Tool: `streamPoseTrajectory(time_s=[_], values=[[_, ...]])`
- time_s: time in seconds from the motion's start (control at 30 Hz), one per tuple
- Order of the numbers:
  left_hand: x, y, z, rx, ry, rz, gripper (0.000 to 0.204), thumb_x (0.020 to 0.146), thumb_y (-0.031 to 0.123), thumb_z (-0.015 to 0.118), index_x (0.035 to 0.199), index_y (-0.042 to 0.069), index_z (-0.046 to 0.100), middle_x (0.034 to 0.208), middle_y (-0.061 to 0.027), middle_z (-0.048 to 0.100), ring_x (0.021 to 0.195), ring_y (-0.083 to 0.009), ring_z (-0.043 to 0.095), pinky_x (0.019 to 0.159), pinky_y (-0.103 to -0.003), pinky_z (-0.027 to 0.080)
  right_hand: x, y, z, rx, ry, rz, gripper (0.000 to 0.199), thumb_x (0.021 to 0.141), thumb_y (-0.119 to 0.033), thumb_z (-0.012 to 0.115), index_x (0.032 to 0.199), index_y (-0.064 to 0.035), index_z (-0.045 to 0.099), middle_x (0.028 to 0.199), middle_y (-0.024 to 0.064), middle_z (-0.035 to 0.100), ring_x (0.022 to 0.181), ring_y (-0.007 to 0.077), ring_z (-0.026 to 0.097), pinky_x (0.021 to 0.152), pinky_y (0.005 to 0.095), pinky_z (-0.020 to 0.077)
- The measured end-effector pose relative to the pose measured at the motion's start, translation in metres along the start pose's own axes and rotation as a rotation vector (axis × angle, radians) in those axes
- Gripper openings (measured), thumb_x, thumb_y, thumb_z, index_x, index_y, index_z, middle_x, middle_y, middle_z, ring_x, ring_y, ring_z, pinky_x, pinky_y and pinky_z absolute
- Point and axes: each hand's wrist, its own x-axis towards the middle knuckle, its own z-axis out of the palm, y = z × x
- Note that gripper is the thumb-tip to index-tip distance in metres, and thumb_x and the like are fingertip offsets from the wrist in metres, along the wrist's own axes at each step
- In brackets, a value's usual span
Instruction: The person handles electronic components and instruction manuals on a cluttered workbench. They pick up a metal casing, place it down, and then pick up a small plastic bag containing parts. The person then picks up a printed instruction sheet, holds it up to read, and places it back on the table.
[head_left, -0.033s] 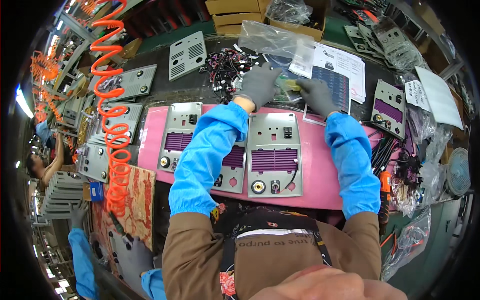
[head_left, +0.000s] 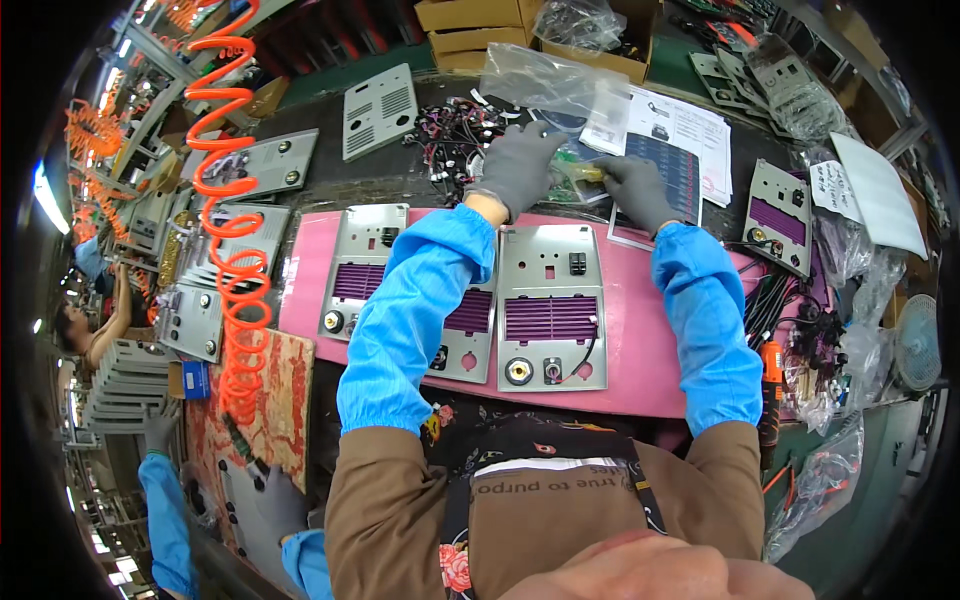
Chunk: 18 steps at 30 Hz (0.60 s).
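Both my hands wear grey gloves and blue sleeve covers and reach past the pink mat (head_left: 300, 300) to its far side. My left hand (head_left: 520, 165) and my right hand (head_left: 635, 190) together hold a small green and yellow part (head_left: 583, 173) in clear wrapping, with the right fingers pinching its end. On the mat below my arms lie grey front panels with purple vent grilles: one in the middle (head_left: 550, 310), one to the left (head_left: 365, 270), and one partly hidden under my left forearm.
A tangle of wires (head_left: 450, 140) and a clear bag (head_left: 545, 80) lie behind my hands, with printed sheets (head_left: 680, 130) to the right. An orange coiled hose (head_left: 230, 200) hangs at left. More panels (head_left: 780, 215), cardboard boxes (head_left: 470, 30) and an orange-handled tool (head_left: 770, 365) stand around. A co-worker's blue sleeve (head_left: 165, 500) shows at lower left.
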Motion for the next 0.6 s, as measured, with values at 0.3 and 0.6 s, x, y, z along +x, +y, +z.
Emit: streamPoseTrajectory(time_s=[0.3, 0.6], values=[[-0.025, 0.025, 0.002, -1.058, -0.2, -0.075, 0.037, 0.095, 0.027, 0.069, 0.122, 0.002, 0.067, 0.101, -0.0094, 0.072, 0.092, -0.0223, 0.069, 0.086, -0.033, 0.056, -0.037, -0.066, -0.095, 0.92, 0.05, 0.1, 0.044, 0.096, -0.021, 0.068, 0.133, 0.0002, 0.059, 0.101, 0.0044, 0.068, 0.085, 0.0085, 0.061, 0.076, 0.0242, 0.0498], [-0.027, 0.067, 0.052, -0.962, 0.215, -0.158, 0.037, 0.096, 0.027, 0.068, 0.12, -0.001, 0.068, 0.097, -0.0104, 0.073, 0.088, -0.0193, 0.07, 0.079, -0.031, 0.054, -0.102, -0.044, -0.109, 0.657, 0.111, 0.331, 0.026, 0.096, -0.025, 0.066, 0.111, -0.004, 0.072, 0.09, 0.0054, 0.073, 0.072, 0.0128, 0.066, 0.065, 0.0283, 0.0507]])
